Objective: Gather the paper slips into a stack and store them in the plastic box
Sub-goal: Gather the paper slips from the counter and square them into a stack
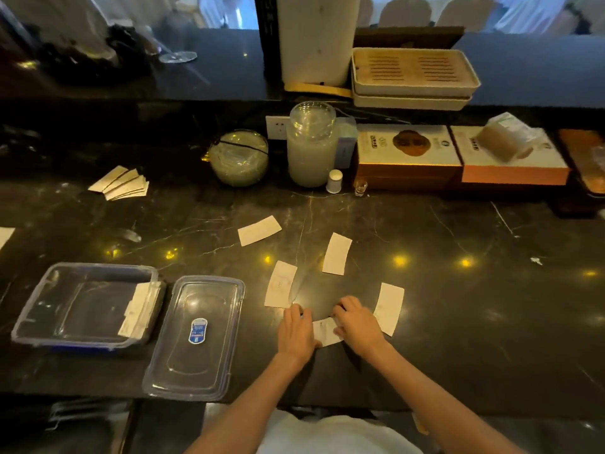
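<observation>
White paper slip (pixel 324 332) lies low centre, pinched between left hand (pixel 296 335) and right hand (pixel 358 327) — each grip pressed on an end. Slick desk (pixel 458 322): it may skid. Plastic box (pixel 82 335) sits left; loose slips (pixel 337 253) lie beyond.

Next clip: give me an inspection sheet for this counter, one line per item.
Surface: glossy black marble counter, lamp reflections.
Job's things: clear plastic box holding white slips; its clear lid beside it; four loose white paper slips, e.g.; one more under the hands.
Clutter: fanned slips, glass jars, printed cartons.
Hands: left hand and right hand both on the slip.
Cables: thin black cord across the round jar.
Surroundings: stacked trays behind.
</observation>
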`<action>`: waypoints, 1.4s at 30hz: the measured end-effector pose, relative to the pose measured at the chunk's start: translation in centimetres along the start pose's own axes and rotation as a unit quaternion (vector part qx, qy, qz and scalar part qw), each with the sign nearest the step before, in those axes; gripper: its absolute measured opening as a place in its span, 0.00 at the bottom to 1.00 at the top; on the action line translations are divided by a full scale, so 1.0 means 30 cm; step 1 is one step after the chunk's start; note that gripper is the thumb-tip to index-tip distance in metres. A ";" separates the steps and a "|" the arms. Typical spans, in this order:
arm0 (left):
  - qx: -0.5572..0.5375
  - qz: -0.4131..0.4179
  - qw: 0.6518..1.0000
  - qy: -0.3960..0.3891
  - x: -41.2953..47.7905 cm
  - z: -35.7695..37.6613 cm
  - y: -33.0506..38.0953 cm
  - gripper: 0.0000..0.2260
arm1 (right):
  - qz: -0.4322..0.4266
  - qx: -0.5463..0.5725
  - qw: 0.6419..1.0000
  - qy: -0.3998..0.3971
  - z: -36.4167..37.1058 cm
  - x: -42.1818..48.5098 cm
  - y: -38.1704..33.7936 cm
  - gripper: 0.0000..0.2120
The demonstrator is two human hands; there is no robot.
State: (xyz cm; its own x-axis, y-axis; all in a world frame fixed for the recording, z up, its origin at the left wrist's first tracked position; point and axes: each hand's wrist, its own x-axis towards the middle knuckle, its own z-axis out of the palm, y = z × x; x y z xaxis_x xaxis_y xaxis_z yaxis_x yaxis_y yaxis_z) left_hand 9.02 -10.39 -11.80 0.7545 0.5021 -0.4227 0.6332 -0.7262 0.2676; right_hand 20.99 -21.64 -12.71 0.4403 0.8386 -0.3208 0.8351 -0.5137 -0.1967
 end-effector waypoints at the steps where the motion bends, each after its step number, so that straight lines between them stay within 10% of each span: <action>1: -0.007 -0.006 1.000 0.003 0.000 0.000 0.002 0.27 | -0.008 0.006 1.000 0.004 0.002 0.002 0.003 0.16; 7: -0.403 -0.013 0.915 -0.023 0.027 -0.034 -0.030 0.17 | 0.087 0.285 0.954 0.010 -0.028 -0.058 0.047 0.07; 14: -0.759 -0.082 0.641 -0.078 0.073 -0.068 0.131 0.15 | 0.246 0.657 0.708 0.084 -0.094 -0.181 -0.001 0.08; 22: -0.733 -0.082 0.661 -0.138 0.087 -0.059 0.242 0.16 | 0.323 0.702 0.626 0.106 -0.112 -0.223 0.043 0.08; 31: -0.723 -0.122 0.666 -0.134 0.096 -0.105 0.170 0.18 | 0.519 0.351 0.776 0.069 -0.081 -0.088 0.170 0.29; 37: -0.739 -0.148 0.644 -0.132 0.080 -0.116 0.123 0.20 | 0.551 0.362 0.748 0.080 -0.086 -0.023 0.119 0.33; 42: -0.746 -0.178 0.602 -0.221 0.089 -0.129 0.088 0.28 | 0.490 0.501 0.691 0.176 -0.082 -0.075 0.168 0.17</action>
State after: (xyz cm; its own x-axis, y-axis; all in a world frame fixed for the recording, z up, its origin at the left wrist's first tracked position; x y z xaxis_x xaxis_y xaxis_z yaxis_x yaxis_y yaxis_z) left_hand 13.38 -9.14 -8.88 0.6136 0.0880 -0.7847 0.4400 0.7870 0.4323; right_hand 25.02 -25.66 -10.69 0.8326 -0.0992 -0.5450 -0.4916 -0.5857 -0.6444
